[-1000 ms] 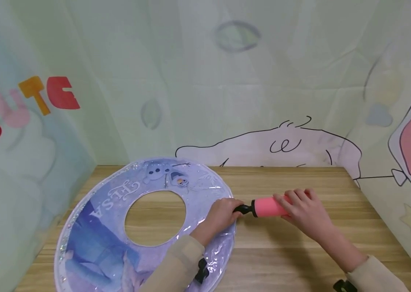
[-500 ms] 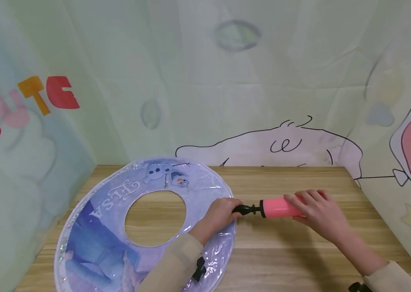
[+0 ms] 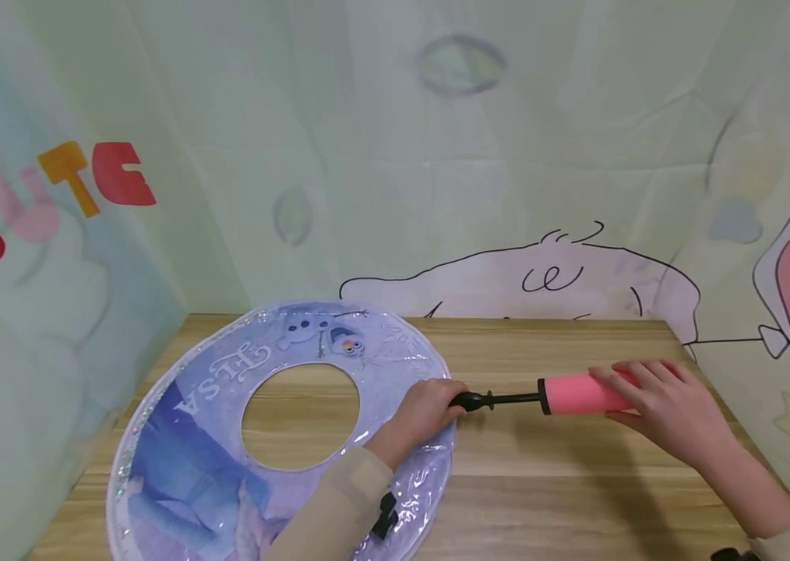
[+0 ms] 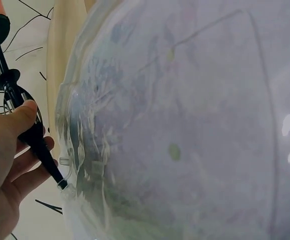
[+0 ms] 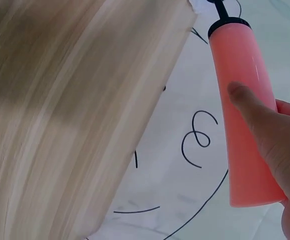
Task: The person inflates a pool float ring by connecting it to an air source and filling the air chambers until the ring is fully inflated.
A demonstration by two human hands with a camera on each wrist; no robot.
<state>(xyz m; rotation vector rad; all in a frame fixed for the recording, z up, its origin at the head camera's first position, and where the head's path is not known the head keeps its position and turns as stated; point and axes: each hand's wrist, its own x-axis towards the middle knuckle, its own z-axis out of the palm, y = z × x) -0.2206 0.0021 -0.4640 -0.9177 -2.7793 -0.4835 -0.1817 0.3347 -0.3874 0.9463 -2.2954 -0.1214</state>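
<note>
A pink hand pump [image 3: 580, 394] with a black rod and nozzle is held sideways over the table. My right hand [image 3: 671, 409] grips its pink barrel [image 5: 245, 125], thumb along the side. My left hand [image 3: 421, 417] pinches the black nozzle end [image 4: 32, 130] between thumb and fingers. In the left wrist view the nozzle's tip meets the clear valve [image 4: 67, 186] at the edge of a swim ring [image 3: 206, 436]. The ring is blue and purple, printed with a snowman and the word ELSA, and looks puffed up. A length of black rod [image 3: 516, 398] shows between nozzle and barrel.
The wooden table [image 3: 507, 506] has its back edge against a printed cloth wall [image 3: 381, 156]. Cloth also stands at the left and right sides. The swim ring covers the table's left part, and my left forearm lies across it.
My right hand has drawn the pink barrel to the right, away from the nozzle, so more black rod shows. My left hand has stayed in place at the ring's edge.
</note>
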